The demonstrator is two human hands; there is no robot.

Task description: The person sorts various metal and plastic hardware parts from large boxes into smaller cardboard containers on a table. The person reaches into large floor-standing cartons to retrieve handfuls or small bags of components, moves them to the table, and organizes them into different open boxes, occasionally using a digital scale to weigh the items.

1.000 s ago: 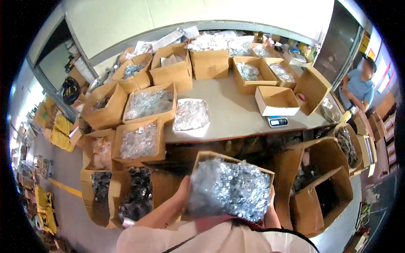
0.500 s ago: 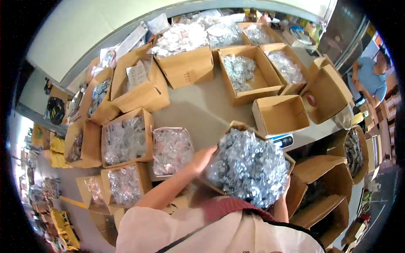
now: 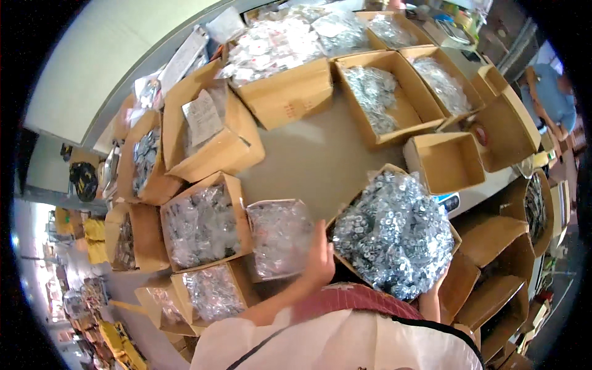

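Note:
A cardboard box [image 3: 346,262] heaped with clear plastic bags of small shiny metal parts [image 3: 394,237] is close in front of my body. My left hand [image 3: 322,256] presses along its left side, fingers pointing away from me. My right hand [image 3: 433,290] grips the near right side, partly hidden by the box and its bags. The box's underside is out of sight, so I cannot tell whether it rests on the table edge. Just left of my left hand stands a smaller box of clear bags [image 3: 280,237]. A scale [image 3: 448,202] shows partly behind the held box.
Several open cartons of bagged parts ring the grey table [image 3: 308,157]. An empty carton [image 3: 450,163] stands beyond the scale. Open cartons [image 3: 496,302] crowd my right side, and others [image 3: 206,225] stand at my left. A person in blue [image 3: 550,98] is at the far right.
The whole view has shifted, so the table and cartons sit farther right in the picture. Both hands stay on the box. My left hand lies lower along its side.

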